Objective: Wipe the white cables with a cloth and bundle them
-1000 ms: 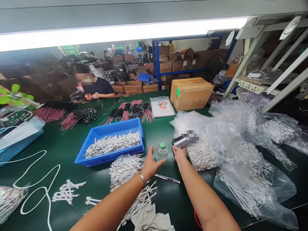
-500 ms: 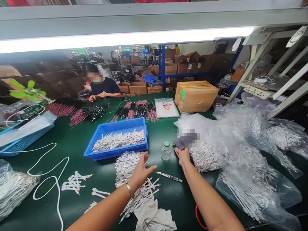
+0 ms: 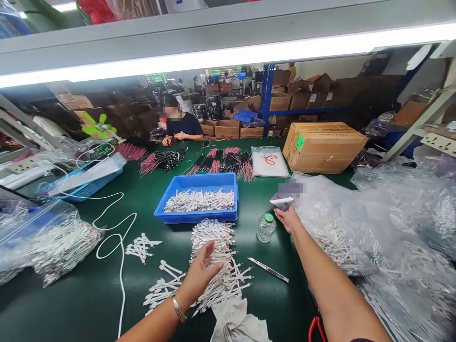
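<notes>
My right hand (image 3: 289, 219) has its fingers closed on the lower edge of a dark smartphone (image 3: 283, 203), which is tilted beside the clear plastic bags. My left hand (image 3: 204, 266) is open, thumb apart from the fingers, and holds nothing. Under and around it lies a pile of short white cables (image 3: 213, 237) with small connectors. A clear jar with a green lid (image 3: 266, 229) stands just left of the phone. Nearer to me lies a utility knife (image 3: 269, 270). Behind the pile sits a blue tray (image 3: 171, 216) holding more white pieces.
Bags of white cables (image 3: 342, 242) crowd the right; another bag (image 3: 67, 242) is at left. A white cord (image 3: 123, 266) loops across the green table. A crumpled cloth (image 3: 238, 323) and red-handled tool (image 3: 315, 327) lie near me. A cardboard box (image 3: 324, 147) and a co-worker (image 3: 183, 124) are beyond.
The view has swung left, so the table's things appear farther right. My right hand stays at the phone, whose angle has changed and now shows a bright reflection. My left hand remains open over the cables.
</notes>
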### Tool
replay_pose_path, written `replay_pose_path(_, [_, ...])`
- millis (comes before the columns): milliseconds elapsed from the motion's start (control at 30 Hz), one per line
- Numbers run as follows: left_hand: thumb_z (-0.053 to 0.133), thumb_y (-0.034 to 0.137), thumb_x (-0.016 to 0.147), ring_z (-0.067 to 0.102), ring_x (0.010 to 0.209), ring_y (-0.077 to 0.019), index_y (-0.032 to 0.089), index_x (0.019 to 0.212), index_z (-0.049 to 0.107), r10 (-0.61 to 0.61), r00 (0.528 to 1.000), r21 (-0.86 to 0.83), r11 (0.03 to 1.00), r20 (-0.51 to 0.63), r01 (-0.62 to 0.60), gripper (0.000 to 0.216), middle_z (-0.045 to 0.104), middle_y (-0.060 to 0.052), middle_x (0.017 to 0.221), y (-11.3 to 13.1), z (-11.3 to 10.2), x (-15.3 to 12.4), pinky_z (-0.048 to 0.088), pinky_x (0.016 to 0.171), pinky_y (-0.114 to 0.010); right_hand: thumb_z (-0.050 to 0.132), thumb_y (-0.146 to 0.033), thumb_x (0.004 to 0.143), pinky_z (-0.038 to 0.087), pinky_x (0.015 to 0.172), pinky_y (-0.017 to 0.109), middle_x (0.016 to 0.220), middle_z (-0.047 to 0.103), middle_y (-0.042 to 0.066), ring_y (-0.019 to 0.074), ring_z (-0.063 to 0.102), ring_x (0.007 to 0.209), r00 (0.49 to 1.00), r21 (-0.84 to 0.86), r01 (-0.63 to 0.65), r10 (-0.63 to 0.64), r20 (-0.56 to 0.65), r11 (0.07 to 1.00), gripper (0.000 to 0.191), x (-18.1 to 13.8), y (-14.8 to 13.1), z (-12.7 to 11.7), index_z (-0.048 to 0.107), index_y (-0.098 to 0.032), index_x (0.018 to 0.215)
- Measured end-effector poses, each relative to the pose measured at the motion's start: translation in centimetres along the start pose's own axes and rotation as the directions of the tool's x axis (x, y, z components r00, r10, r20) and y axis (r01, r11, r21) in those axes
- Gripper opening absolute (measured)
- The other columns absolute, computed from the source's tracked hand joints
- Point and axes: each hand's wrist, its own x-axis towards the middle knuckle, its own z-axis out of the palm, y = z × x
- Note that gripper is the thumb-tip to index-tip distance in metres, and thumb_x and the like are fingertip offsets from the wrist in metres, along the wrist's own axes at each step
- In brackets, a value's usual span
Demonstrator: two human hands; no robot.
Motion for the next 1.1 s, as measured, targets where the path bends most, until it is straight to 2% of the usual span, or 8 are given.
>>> replay_pose_path(167, [0.076, 0.036, 0.063, 0.044, 0.127, -0.0295, 0.018, 0.117, 0.052, -0.038, 0.997, -0.013, 0.999, -0.07, 0.038, 0.061, 0.051, -0.015, 0.132, -0.4, -2.9, -0.7, 0.034, 0.107, -0.046, 0.056, -0.029, 0.09, 0.054, 0.074, 0.035, 0.11, 0.058, 0.006, 0.0173, 0.06, 0.09, 0.987, -0.069, -0.101, 0.109, 0.116, 0.992, 0.028, 0.2, 0.4, -1.2, 0.054, -0.016, 0.114])
replay_pose_path(333, [0.076, 0.038, 0.064, 0.044, 0.127, -0.0292, 0.02, 0.114, 0.056, -0.08, 0.992, -0.05, 0.996, -0.093, 0.075, 0.057, 0.052, -0.014, 0.132, -0.4, -3.9, -1.6, 0.036, 0.106, -0.044, 0.057, -0.026, 0.09, 0.054, 0.07, 0.031, 0.103, 0.061, 0.005, 0.015, 0.062, 0.084, 0.935, -0.169, -0.242, 0.276, 0.223, 0.955, 0.022, -0.7, 0.3, -2.8, 0.057, -0.015, 0.108])
replay_pose_path(467, [0.076, 0.037, 0.064, 0.043, 0.127, -0.0297, 0.02, 0.114, 0.056, -0.091, 0.991, -0.054, 0.995, -0.101, 0.086, 0.056, 0.053, -0.014, 0.131, -0.4, -4.4, -2.3, 0.034, 0.107, -0.047, 0.057, -0.024, 0.089, 0.055, 0.067, 0.029, 0.099, 0.062, 0.004, 0.014, 0.062, 0.081, 0.904, -0.228, -0.303, 0.355, 0.238, 0.925, 0.018, -1.8, 0.1, -3.9, 0.058, -0.014, 0.105])
replay_pose_path(633, [0.073, 0.037, 0.069, 0.044, 0.127, -0.0269, 0.02, 0.114, 0.055, -0.085, 0.992, -0.045, 0.996, -0.096, 0.081, 0.051, 0.054, -0.012, 0.13, -0.5, -5.1, -2.6, 0.034, 0.108, -0.043, 0.058, -0.021, 0.089, 0.055, 0.067, 0.029, 0.098, 0.062, 0.004, 0.0137, 0.062, 0.08, 0.904, -0.236, -0.301, 0.355, 0.237, 0.924, 0.016, -2.8, -0.6, -4.1, 0.058, -0.014, 0.104])
replay_pose_path(867, [0.071, 0.038, 0.072, 0.048, 0.123, -0.0268, 0.019, 0.112, 0.056, -0.068, 0.993, -0.035, 0.997, -0.1, 0.065, 0.047, 0.058, -0.012, 0.124, 0.2, -5.6, -2.5, 0.033, 0.107, -0.044, 0.057, -0.016, 0.088, 0.055, 0.067, 0.027, 0.1, 0.062, 0.004, 0.0131, 0.062, 0.08, 0.935, -0.163, -0.194, 0.233, 0.268, 0.967, 0.018, -2.1, -4.3, -1.7, 0.058, -0.015, 0.107])
replay_pose_path(1100, [0.071, 0.041, 0.071, 0.057, 0.11, -0.0251, 0.018, 0.105, 0.061, -0.085, 0.991, -0.04, 0.996, -0.104, 0.081, 0.042, 0.064, -0.011, 0.113, 1.0, -5.5, -2.7, 0.04, 0.102, -0.039, 0.057, -0.019, 0.089, 0.055, 0.067, 0.028, 0.101, 0.061, 0.004, 0.0135, 0.062, 0.081, 0.945, -0.088, -0.15, 0.169, 0.28, 0.985, 0.016, -2.4, -8.3, 4.2, 0.058, -0.014, 0.104])
